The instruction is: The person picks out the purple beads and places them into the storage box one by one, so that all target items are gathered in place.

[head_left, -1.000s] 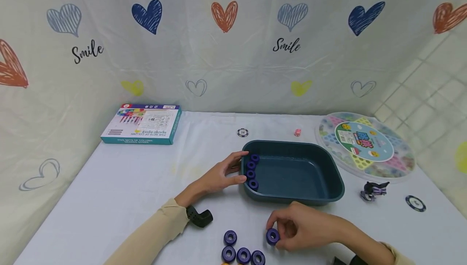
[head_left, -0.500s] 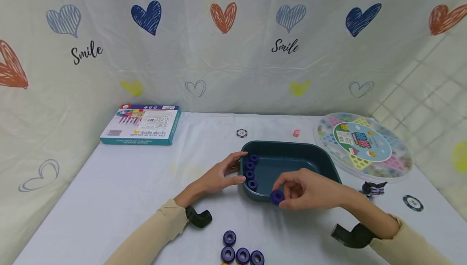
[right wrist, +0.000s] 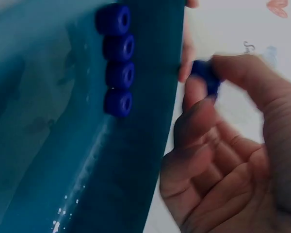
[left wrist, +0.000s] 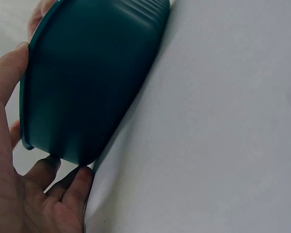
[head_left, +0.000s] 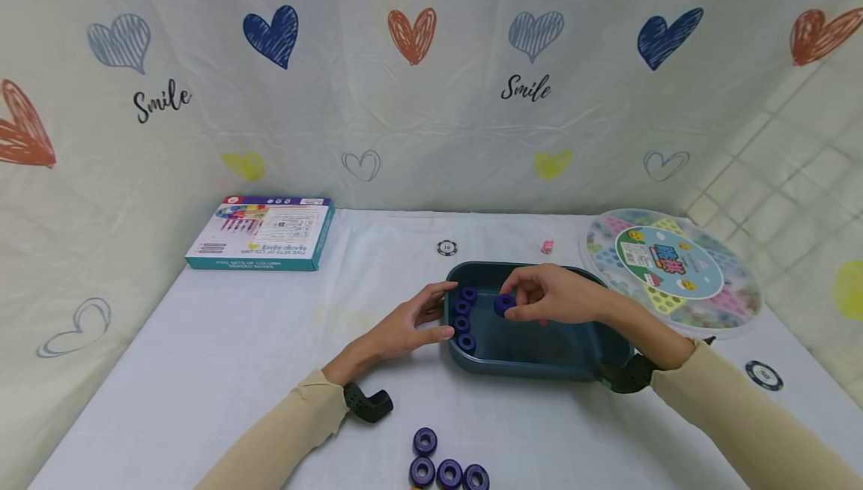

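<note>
The person's right hand [head_left: 559, 295] reaches over the tray with a narrow grip: thumb and forefinger pinch a purple bead [head_left: 504, 304], a thick ring with a hole through its middle. The pinched bead hangs over the inside of the dark teal tray [head_left: 533, 368], left of its centre and apart from the beads lying there. Those are four purple beads [head_left: 461, 319] in a slightly curved row along the tray's left end, each touching the next.

The left hand [head_left: 404, 325] holds that same end from outside, its grip spread across the wall — thumb on the rim, fingertips against the side, as the left wrist view shows.

Four more beads [head_left: 442, 475] lie on the white worktop [head_left: 202, 370] at the near edge, three in a row and one behind the leftmost. A sliver of something orange [head_left: 417, 488] shows below them, mostly cut off.

Behind the tray are a black-and-white chip [head_left: 447, 248] and a small pink piece [head_left: 547, 247]; a flat printed box [head_left: 263, 231] lies at the back left. A round game board [head_left: 670, 265] lies back right, with a second chip [head_left: 764, 375] nearer the person.
</note>
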A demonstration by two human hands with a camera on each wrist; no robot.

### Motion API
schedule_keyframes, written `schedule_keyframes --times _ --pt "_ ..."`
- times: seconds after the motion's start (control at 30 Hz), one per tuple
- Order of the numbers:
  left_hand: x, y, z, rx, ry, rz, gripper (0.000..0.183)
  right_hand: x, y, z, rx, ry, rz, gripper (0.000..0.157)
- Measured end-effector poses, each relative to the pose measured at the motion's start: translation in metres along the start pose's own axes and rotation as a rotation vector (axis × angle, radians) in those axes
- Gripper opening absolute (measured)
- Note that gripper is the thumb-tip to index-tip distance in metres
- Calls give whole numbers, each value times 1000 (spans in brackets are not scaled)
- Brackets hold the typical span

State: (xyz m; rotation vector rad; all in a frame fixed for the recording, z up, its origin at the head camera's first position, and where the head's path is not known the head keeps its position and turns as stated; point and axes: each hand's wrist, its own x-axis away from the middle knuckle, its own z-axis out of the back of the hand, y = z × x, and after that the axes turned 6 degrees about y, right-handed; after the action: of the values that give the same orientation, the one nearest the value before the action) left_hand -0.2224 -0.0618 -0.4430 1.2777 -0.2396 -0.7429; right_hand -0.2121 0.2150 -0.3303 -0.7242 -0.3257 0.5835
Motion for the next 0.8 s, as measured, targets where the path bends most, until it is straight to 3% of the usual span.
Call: schedule_keyframes --times 0.3,0.57,0.8 --pt "0 -5 0 16 -10 -3 68 -31 17 0 165 26 -53 32" --pt "0 -4 -1 16 -8 -5 68 -48 29 -11 179 -67 -116 34" --pt "0 -3 1 16 -6 -12 67 -54 29 -16 217 -65 -98 35"
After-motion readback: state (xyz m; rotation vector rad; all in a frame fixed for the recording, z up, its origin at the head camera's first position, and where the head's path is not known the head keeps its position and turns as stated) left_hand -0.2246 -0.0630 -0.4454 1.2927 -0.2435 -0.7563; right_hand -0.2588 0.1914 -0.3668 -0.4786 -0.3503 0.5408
